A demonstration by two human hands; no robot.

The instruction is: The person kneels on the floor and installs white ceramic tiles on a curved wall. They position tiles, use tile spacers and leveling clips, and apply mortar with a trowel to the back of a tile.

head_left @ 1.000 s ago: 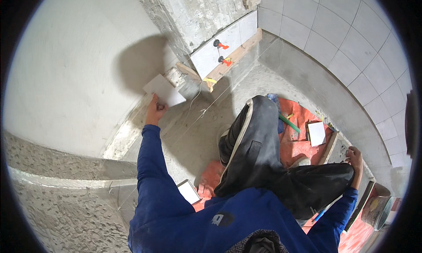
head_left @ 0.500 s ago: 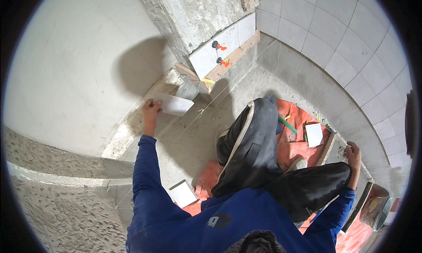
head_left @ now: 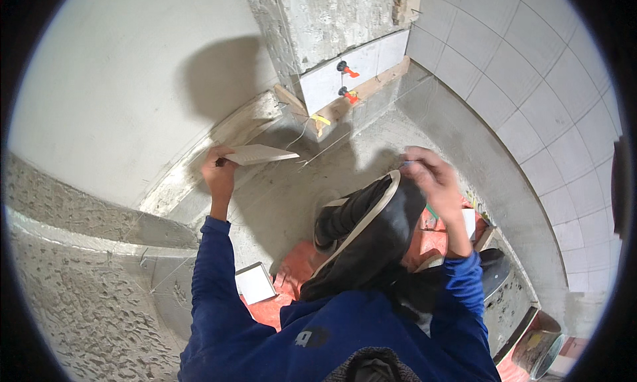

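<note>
Left hand up with a tile, right hand at the knee.

The left hand (head_left: 217,173) is closed on the edge of a white tile (head_left: 260,155), holding it nearly flat in the air just above the grey screed floor (head_left: 292,196), close to the foot of the plastered wall (head_left: 119,96). The right hand (head_left: 431,179) hovers over the raised knee and black shoe (head_left: 361,216), fingers curled on something small and pale; what it is, I cannot tell. Beyond the tile, a row of white wall tiles (head_left: 352,73) sits on a wooden batten (head_left: 371,90), with two red clips (head_left: 346,70) sticking out. A second white tile (head_left: 255,282) lies on orange sheeting (head_left: 298,266) beside the blue sleeve (head_left: 212,276). Tiled wall (head_left: 531,103) curves off to the right.
</note>
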